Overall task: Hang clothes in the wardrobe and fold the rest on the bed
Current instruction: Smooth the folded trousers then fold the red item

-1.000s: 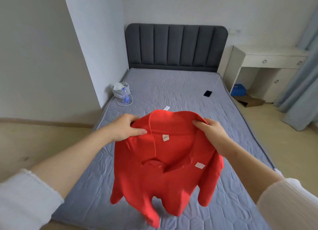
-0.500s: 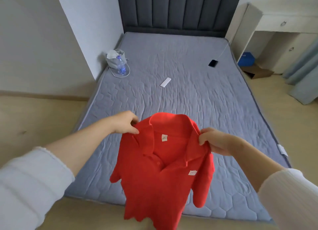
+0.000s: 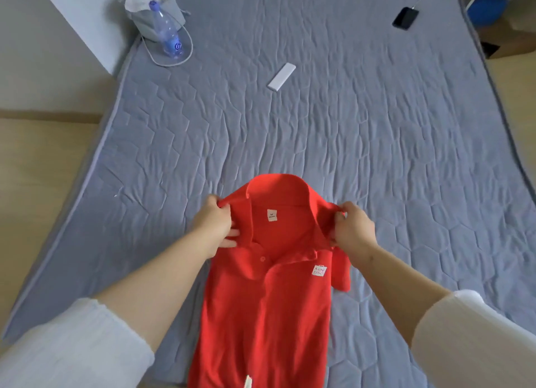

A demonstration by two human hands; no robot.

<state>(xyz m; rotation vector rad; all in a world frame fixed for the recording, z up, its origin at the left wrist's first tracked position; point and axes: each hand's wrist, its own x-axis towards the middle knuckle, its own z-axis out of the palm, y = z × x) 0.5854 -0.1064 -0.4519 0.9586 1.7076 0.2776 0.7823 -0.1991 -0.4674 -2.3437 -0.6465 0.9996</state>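
A red polo shirt [image 3: 266, 300] with a white neck label and a small chest tag lies front up, lengthwise, over the near end of the grey quilted bed [image 3: 333, 144]. Its hem runs out of the bottom of the view. My left hand [image 3: 214, 225] grips the shirt's left shoulder beside the collar. My right hand [image 3: 352, 228] pinches the right shoulder, and the right short sleeve spreads out below it. Both sleeves of my white top show at the bottom corners.
On the bed's far left corner stands a grey bag [image 3: 156, 13] with a water bottle [image 3: 168, 31]. A white remote [image 3: 282, 76] lies mid-bed and a black phone [image 3: 405, 17] on a cable at far right. A cardboard box [image 3: 510, 42] sits on the floor right.
The shirt went from hanging in the air in front of me down onto the mattress. Both hands kept their hold on the shoulders and my view tilted downward.
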